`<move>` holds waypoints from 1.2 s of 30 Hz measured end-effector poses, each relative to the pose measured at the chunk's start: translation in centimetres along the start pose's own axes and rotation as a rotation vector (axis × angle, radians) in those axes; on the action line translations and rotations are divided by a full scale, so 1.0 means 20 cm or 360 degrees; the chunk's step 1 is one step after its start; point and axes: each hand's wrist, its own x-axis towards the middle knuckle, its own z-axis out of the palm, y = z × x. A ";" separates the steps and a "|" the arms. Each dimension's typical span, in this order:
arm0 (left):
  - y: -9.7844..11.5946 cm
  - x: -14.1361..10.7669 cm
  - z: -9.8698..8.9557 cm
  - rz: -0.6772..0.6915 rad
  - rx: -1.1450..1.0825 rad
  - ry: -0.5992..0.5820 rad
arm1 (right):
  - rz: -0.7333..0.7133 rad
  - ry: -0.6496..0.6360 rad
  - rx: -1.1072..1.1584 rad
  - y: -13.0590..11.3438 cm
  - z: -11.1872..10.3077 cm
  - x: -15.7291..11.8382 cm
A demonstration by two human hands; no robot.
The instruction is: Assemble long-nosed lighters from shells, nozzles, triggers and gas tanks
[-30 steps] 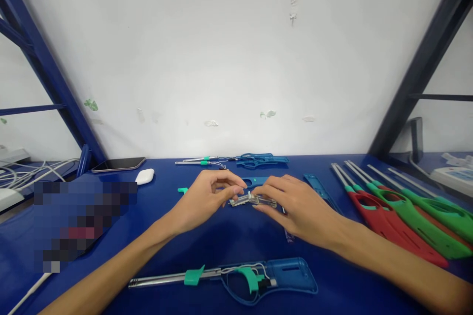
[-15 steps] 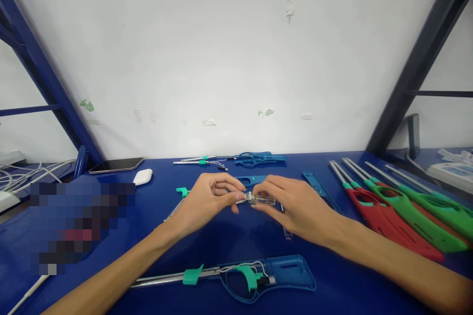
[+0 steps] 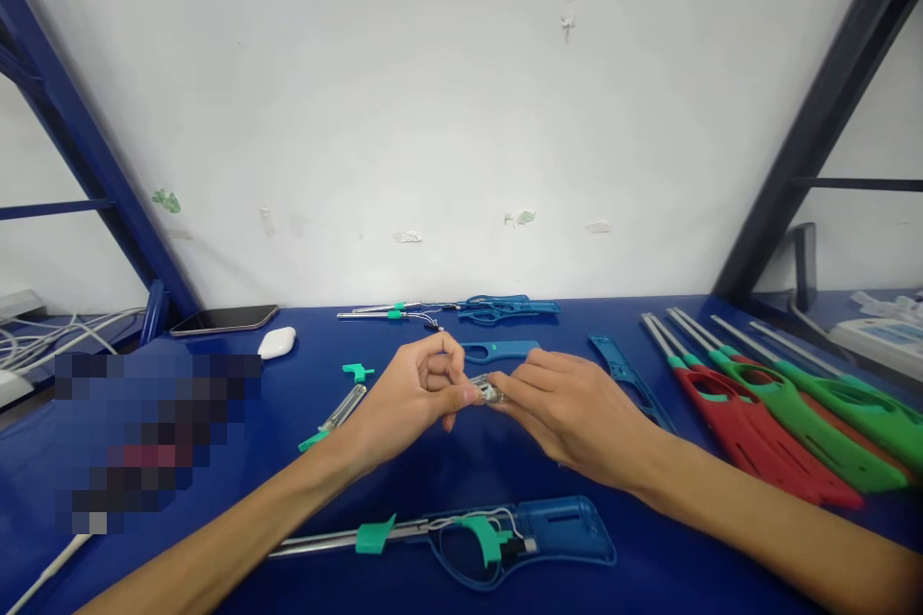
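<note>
Near the middle of the blue table, my left hand [image 3: 414,389] pinches one end of a small clear part [image 3: 490,391] with a whitish tip. My right hand [image 3: 569,404] has its fingers closed around the other end, hiding much of it. In front of both hands lies an open blue lighter half [image 3: 569,530] with a metal tube, white wires and green pieces in it. Left of my left hand are a clear tube-shaped part [image 3: 346,405] and a small green piece [image 3: 357,371]. Behind the hands lies a blue shell piece [image 3: 505,351].
Red lighters [image 3: 757,432] and green lighters [image 3: 814,423] lie at the right. Another blue shell [image 3: 627,380] is beside them. More blue lighter parts [image 3: 505,309] lie by the wall. At the left are a phone [image 3: 223,319] and a white case [image 3: 278,342].
My right hand has turned and closed further over the clear part, which shows less now. My left hand has shifted slightly, with its fingers curled more upward.
</note>
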 end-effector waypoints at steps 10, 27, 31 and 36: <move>-0.04 -0.02 0.00 0.0118 0.0028 0.0025 | -0.0100 0.0175 -0.0355 -0.08 0.04 -0.01; 0.03 -0.01 -0.02 -0.0130 0.0403 -0.0302 | 0.0419 -0.0283 0.0471 0.01 -0.16 0.01; 0.08 -0.05 -0.03 -0.0158 0.0669 -0.0556 | 0.0278 -0.0604 0.0763 -0.01 -0.24 0.01; 0.13 -0.09 -0.01 -0.0217 0.0886 -0.0716 | 0.0122 -0.0819 0.0858 -0.02 -0.23 -0.03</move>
